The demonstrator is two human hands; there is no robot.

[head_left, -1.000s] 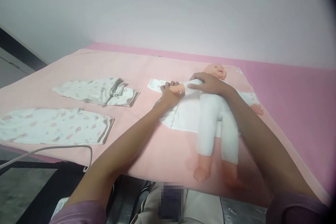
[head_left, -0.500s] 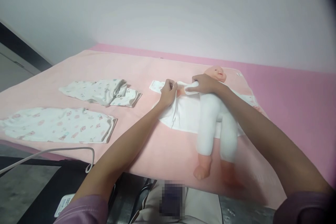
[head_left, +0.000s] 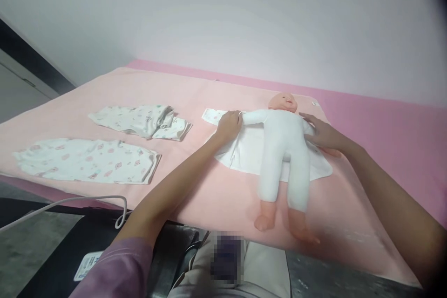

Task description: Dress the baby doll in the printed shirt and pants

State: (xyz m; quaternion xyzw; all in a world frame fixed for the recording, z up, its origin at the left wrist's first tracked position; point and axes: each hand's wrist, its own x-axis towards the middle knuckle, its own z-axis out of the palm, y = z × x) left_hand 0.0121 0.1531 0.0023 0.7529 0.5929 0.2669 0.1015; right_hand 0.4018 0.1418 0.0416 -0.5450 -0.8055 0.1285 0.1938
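A baby doll (head_left: 284, 132) with a white cloth body lies face up on an opened white baby shirt (head_left: 249, 146). My left hand (head_left: 230, 125) is closed at the shirt's sleeve, by the end of the doll's outstretched arm; the doll's hand there is hidden. The printed sleeve end (head_left: 211, 115) sticks out past my fingers. My right hand (head_left: 324, 135) is at the doll's other arm, thumb below and fingers above it. Part of that arm is covered by my hand, and the doll's small hand shows under my palm.
Folded printed baby clothes (head_left: 132, 121) lie at the left, with another printed garment (head_left: 87, 160) nearer the front edge. All rest on a peach mat (head_left: 188, 167) over a pink table (head_left: 391, 135). A white cable (head_left: 87, 198) loops by the front left edge, above a black chair.
My right hand has left the doll's arm at the sleeve and moved right to its other arm. That first arm now lies stretched toward my left hand, which stays at the sleeve.
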